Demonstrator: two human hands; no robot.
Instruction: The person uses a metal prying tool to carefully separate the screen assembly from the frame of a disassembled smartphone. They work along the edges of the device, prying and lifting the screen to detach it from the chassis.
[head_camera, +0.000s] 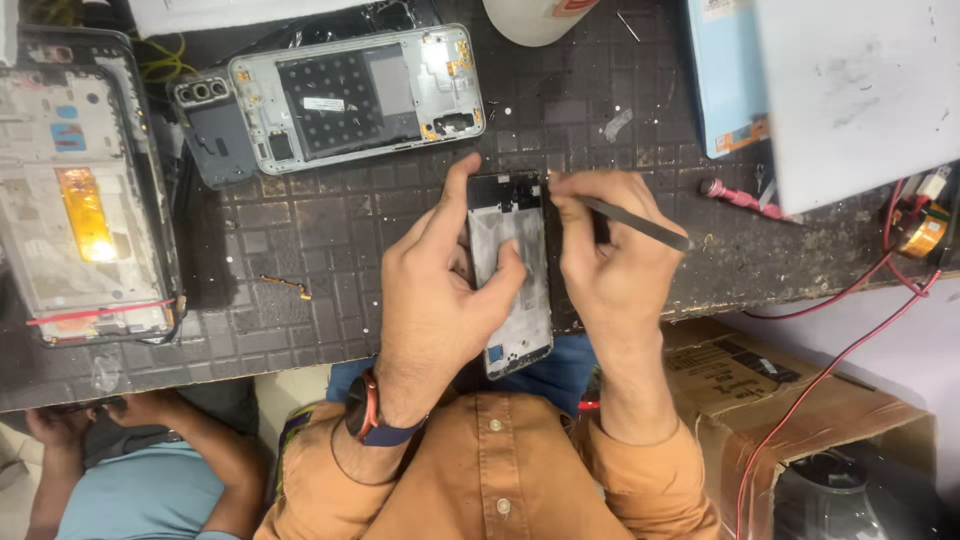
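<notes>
A: Surface (330, 230), dark, gridded. Largest item far to the left of the fingers: an open phone (85, 190), yellow strip inside, red band across its low end.

B: Beyond the fingertips?

A: A grey back frame (350, 95) with a small white label, flat, likely parked out of the way. Up right, a pale board (860, 90) over a blue box (725, 85) with an orange patch at its corner. Low right, a brown carton (780, 390) with dark print.

B: Hands?

A: Left hand (440, 290) closed around the phone frame (512, 275): thumb pressing its face, index along the left edge. My reading: it steadies the frame, which overhangs the near edge. Right hand (615, 255) pinches a thin dark tool (630, 222) like a pen, tip at the frame's top right corner.

B: Smaller bits?

A: Red wires (850, 290) right of the fingers; a small gold part (285, 287) to their left.
</notes>
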